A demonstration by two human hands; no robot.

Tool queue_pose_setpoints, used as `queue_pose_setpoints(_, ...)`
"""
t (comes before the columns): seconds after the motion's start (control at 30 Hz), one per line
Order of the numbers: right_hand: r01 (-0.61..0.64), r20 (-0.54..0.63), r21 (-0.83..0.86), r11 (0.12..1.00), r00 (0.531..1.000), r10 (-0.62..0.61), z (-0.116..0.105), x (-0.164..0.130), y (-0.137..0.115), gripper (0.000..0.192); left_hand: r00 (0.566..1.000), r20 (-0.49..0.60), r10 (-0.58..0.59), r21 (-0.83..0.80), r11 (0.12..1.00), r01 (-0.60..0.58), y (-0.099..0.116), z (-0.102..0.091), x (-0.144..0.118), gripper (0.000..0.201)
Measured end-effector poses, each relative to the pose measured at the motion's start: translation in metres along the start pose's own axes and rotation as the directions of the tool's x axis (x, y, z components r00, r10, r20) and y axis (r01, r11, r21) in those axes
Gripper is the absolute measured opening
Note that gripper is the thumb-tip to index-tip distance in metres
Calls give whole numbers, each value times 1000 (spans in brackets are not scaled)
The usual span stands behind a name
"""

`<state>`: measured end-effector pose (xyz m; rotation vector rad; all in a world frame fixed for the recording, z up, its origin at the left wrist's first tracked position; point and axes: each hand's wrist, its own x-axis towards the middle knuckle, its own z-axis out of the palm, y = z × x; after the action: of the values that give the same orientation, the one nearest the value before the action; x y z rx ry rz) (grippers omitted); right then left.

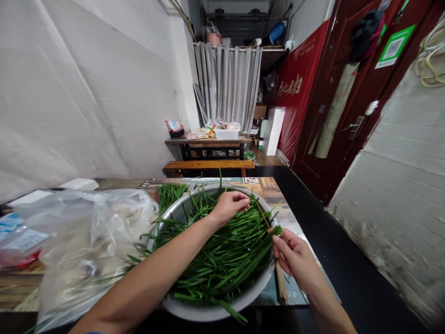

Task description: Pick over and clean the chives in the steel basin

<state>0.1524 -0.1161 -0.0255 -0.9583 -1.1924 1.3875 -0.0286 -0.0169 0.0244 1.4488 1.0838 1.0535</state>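
A large metal basin [222,315] heaped with long green chives [219,250] stands in front of me on the table. My right hand [294,253] is closed at the basin's right rim, with the ends of several chives pinched between thumb and fingers. A thin brown stick [263,215], like a bamboo skewer, slants from those fingers up toward my left hand [232,205]. My left hand is over the far part of the chives, its fingertips pinched together; what they hold, if anything, is too small to tell.
A bundle of thin sticks [281,285] lies right of the basin. More chives [171,194] lie behind its left rim. A clear plastic bag [97,241] covers the table's left side. Farther off are a wooden bench [208,164] and a table with a white box [227,133].
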Motion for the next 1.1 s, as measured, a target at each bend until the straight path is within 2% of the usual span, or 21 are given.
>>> queue_pose_setpoints(0.17,-15,-13,-4,1000,1000,15,3,-1,-2,24,994,-17,-107,-101,989,105,9,13,-8,14)
queue_pose_setpoints(0.63,-39,-15,-8,999,999,39,3,0,0,25,990,-123,-65,-219,975,37,8,21,-13,11)
queue_pose_setpoints(0.93,-40,-16,-7,999,999,39,2,0,1,28,991,-125,-52,-213,977,24,7,22,-14,13)
queue_pose_setpoints(1.1,-35,-19,-11,999,999,35,4,0,-2,27,988,-156,10,-86,996,-24,6,22,-14,10)
